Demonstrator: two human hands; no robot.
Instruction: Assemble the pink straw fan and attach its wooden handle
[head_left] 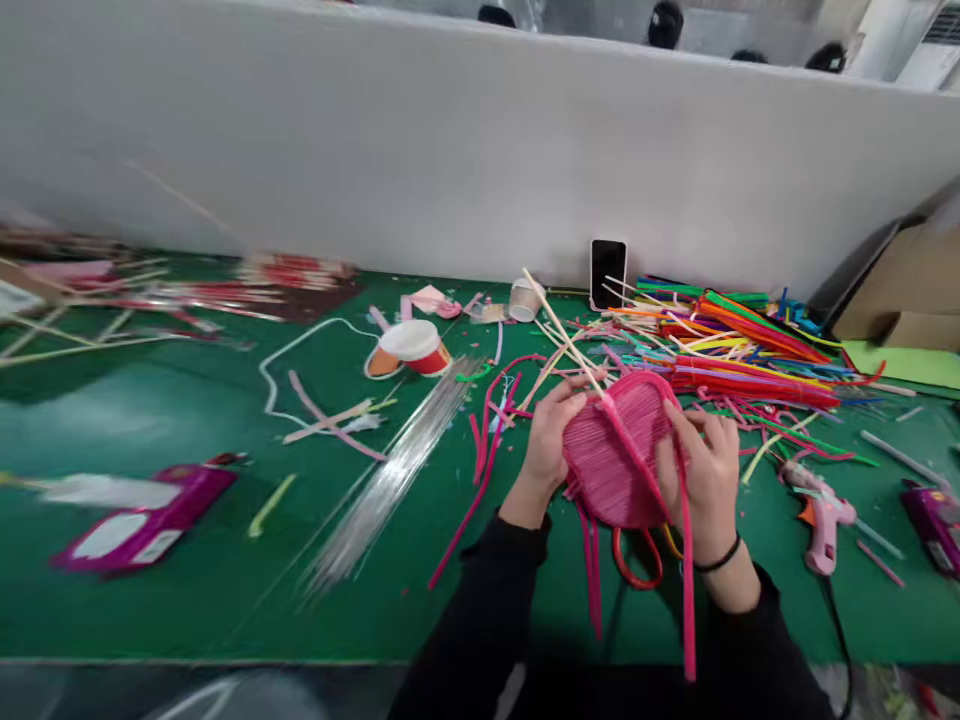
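Note:
Both hands hold a pink rounded panel (600, 465), covered in closely laid pink strands and edged with fuzzy pipe cleaner. My left hand (551, 440) grips its left edge, thumb and fingers closed, near where two pale sticks (564, 335) rise from the top. At the right edge, my right hand (709, 475) pinches the panel's border and a bright pink pipe cleaner (688, 600) whose tail hangs down. Another pink strip crosses the panel's face diagonally. Below the panel, red-orange scissor-like handle loops (637, 580) show partly; the rest is hidden.
Colourful pipe cleaners (750, 350) are heaped at the right, near a pink glue gun (823, 520). Thin clear strands (397, 470) lie left of my arms. A paper cup (420, 345), phone (607, 272) and purple packet (150, 515) are also on the green table.

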